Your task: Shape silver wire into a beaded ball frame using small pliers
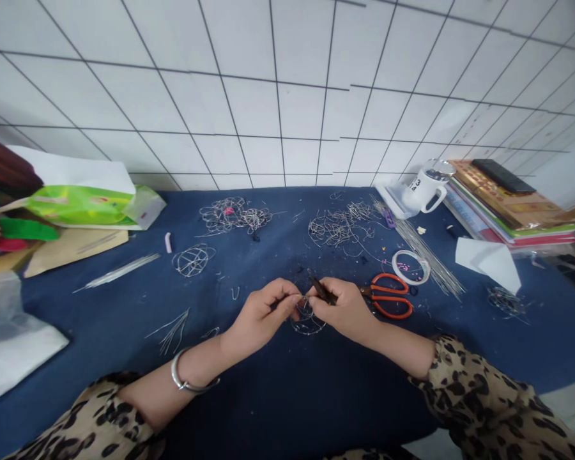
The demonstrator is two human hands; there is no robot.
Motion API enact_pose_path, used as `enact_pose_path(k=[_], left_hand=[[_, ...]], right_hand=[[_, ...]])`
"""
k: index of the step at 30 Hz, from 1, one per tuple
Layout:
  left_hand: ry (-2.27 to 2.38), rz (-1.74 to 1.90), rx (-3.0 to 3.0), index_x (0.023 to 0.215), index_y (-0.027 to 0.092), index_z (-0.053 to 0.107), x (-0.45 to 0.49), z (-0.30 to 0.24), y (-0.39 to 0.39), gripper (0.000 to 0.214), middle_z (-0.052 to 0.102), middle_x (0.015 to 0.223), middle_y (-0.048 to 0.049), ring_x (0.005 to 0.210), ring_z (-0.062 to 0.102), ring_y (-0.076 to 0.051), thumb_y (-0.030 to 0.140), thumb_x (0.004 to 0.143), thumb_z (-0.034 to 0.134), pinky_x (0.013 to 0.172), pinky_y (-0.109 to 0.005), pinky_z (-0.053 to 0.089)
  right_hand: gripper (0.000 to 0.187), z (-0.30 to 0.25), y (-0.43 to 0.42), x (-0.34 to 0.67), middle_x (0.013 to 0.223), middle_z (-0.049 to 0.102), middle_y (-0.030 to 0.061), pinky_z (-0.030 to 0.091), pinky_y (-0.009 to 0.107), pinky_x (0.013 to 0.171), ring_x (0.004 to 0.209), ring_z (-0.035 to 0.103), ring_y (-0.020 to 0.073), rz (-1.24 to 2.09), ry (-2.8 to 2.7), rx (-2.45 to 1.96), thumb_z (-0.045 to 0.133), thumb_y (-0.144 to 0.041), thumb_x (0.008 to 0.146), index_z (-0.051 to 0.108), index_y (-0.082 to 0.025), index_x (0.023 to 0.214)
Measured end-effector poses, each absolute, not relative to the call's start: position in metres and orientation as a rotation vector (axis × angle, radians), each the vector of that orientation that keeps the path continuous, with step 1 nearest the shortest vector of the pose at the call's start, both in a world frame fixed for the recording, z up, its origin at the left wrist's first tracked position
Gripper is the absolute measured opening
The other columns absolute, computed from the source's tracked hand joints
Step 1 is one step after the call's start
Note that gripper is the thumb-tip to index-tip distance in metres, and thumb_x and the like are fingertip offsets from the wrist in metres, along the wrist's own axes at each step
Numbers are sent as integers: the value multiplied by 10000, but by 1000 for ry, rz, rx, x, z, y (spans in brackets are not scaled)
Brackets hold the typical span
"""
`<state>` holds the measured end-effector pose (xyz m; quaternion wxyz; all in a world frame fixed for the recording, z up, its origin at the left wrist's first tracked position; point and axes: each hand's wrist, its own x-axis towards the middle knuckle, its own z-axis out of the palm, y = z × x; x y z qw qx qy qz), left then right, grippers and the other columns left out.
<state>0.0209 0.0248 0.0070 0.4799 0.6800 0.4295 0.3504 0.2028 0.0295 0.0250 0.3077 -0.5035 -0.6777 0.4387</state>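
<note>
My left hand point(271, 313), with a silver bangle point(184, 377) at the wrist, pinches a round frame of bent silver wire point(309, 327) at its top. Facing it, my right hand point(345, 311) is closed around a dark slim tool point(322, 289), whose exact kind I cannot make out. The fingertips of both hands nearly meet over the wire, so the spot they work on is partly hidden. Just right of my right hand lie orange-handled scissors point(390, 297). A small U-shaped wire piece point(235, 293) rests left of the hands.
Tangled wire shapes point(234, 216) and another wire heap point(340, 223) lie farther back. A wire ball point(194, 260) sits at left. Straight wires point(431, 255) lie near a white ring with pink beads point(411, 267). A mug point(427, 187) and stacked books point(508, 204) stand back right.
</note>
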Motion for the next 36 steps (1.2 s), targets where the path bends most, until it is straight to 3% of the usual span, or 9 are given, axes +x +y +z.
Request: enact_pose_path(k=[16,24,36], left_hand=[[1033,1082,1553,891,169,503,28,-1,16,111,533,729,-9,638,530,-118,235,909,416,611,-266,468],[931,1123,1538,863,160,513,26,3,19,113,554,969,-67,663,517,-107,233,898,434,635,-266,477],[911,1132,1562,903,159,534,19,2,28,126,573,945,-70,722,518,-135,246,896,442,680,-282,454]], right_hand=[[96,23,30,196,576,464,-46,326,185,489,516,391,67,1259,-1697,-1330,517,-233,728,572,-154,731],[109,26,33,194,565,455,-47,313,182,473,508,382,64,1308,-1696,-1326,543,-253,707,581,-151,704],[117,24,42,192,562,454,-53,311,182,470,503,381,61,1403,-1623,-1302,562,-257,699,595,-148,722]])
